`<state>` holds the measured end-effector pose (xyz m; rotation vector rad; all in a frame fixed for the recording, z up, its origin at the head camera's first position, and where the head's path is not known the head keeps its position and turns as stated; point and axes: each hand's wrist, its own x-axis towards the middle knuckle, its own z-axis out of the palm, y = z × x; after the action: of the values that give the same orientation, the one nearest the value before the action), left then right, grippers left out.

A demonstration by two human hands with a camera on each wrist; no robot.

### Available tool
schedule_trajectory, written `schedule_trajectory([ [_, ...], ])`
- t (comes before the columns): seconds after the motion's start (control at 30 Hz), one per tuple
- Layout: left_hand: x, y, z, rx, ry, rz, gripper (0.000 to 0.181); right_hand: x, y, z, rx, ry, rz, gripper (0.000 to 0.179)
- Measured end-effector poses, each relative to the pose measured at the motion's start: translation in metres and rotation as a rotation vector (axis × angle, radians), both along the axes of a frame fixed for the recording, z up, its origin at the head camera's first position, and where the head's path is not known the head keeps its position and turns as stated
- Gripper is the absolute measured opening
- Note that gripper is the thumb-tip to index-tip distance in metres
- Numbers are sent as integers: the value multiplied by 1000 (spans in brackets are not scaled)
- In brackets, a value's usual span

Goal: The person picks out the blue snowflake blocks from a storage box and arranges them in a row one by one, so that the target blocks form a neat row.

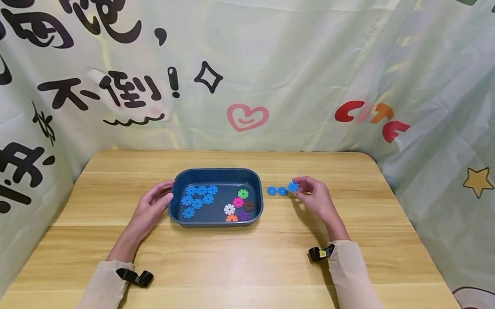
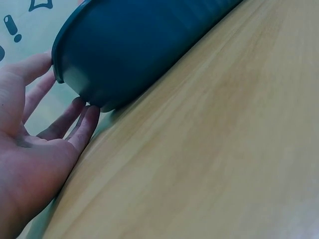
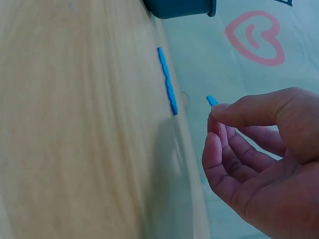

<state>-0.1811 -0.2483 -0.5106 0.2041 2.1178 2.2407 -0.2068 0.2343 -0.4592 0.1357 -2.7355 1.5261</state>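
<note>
Left hand (image 1: 152,203), loosely open, rests against the tray (image 1: 214,224), presumably steadying it; right hand (image 1: 316,198) pinches a blue disc (image 1: 292,187) rim-first, leaving teeth free, beside two flat discs (image 1: 272,191) towards the tabletop's (image 1: 243,268) far edge.

Both arms reaching in from desk's (image 1: 243,272) near side, sleeves ending around the wrists. Left hand (image 1: 149,204) sitting toward left edge, palm turning inward, fingers (image 2: 88,122) extending with a slight bend. Right hand (image 1: 316,198) hovering above the desk toward right edge, thumb (image 3: 249,109) and index finger pinching, other fingers (image 3: 213,149) curling loosely.
</note>
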Motion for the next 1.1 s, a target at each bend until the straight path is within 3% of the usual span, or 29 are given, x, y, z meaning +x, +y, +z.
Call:
schedule_trajectory([
  [0.5, 1, -1, -1, -34, -10, 0, 51, -6, 3, -12, 87, -41, -34, 31],
  [1.1, 1, -2, -1, -31, -4, 2, 50, -9, 2, -16, 151, -96, -27, 26],
])
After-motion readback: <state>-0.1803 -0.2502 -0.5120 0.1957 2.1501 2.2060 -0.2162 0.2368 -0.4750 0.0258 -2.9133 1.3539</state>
